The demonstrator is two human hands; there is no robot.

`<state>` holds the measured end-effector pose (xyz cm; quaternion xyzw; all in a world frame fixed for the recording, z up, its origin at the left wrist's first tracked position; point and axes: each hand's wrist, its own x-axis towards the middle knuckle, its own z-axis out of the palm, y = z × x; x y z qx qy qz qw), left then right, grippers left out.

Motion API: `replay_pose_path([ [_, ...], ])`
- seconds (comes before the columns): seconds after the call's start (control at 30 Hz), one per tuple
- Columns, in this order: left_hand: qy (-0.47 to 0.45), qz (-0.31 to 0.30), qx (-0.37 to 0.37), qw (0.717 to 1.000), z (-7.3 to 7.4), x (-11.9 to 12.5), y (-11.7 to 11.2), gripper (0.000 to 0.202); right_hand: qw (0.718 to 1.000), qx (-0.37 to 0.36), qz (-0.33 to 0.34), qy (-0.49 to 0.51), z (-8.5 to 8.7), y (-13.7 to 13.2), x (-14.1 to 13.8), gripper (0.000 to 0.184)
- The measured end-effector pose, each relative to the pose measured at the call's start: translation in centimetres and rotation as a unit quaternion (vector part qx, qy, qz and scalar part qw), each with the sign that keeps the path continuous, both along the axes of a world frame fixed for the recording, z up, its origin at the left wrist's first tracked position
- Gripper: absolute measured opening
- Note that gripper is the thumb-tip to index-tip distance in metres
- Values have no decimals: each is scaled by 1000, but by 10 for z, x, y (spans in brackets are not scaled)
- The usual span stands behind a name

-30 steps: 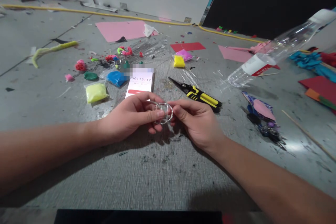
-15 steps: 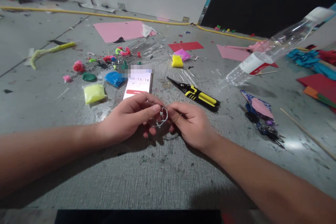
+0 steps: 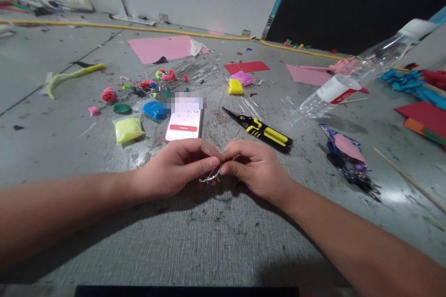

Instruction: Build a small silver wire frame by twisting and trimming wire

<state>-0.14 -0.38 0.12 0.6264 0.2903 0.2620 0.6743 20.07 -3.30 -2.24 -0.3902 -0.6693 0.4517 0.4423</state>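
Wire, thin and silvery, makes up the small looped piece pinched between both hands just above the worktop, in the middle of the view. The left hand grips its left edge between thumb and forefinger. The right hand is closed on the opposite edge, its fingertips almost meeting the left's. The piece looks very light, springy and easy to bend out of shape, with ends that may prick; its finer form is too small to tell. The rim, taken lightly at two opposite points, seems the safest hold. Just beyond the hands lie a phone and yellow-handled cutters. Further left sit a yellow-green clay packet and a blue clay packet. A clear plastic bottle lies tilted well to the right. Nothing stands between the hands and the piece.
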Motion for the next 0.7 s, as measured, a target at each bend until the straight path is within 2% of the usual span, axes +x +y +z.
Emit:
replay_pose_path([
  [0.13, 7, 1, 35, 999, -2, 0, 0, 8, 998, -53, -13, 29, -3, 1, 0, 26],
  [0.27, 18, -3, 123, 992, -3, -4, 3, 10, 996, -70, -26, 49, -6, 1, 0, 28],
  [0.37, 38, 38, 174, 983, -1, -5, 3, 10, 993, -93, -9, 72, -2, -2, -2, 31],
  [0.47, 64, 92, 189, 975, 0, -4, 2, 11, 988, -127, 15, 90, 3, -6, -7, 40],
  [0.53, 70, 106, 188, 974, -1, -3, 2, 9, 983, -153, -12, 99, 5, -9, -13, 44],
  [0.7, 86, 117, 234, 962, -4, -2, 1, 8, 970, -210, -44, 116, 3, -14, -25, 34],
])
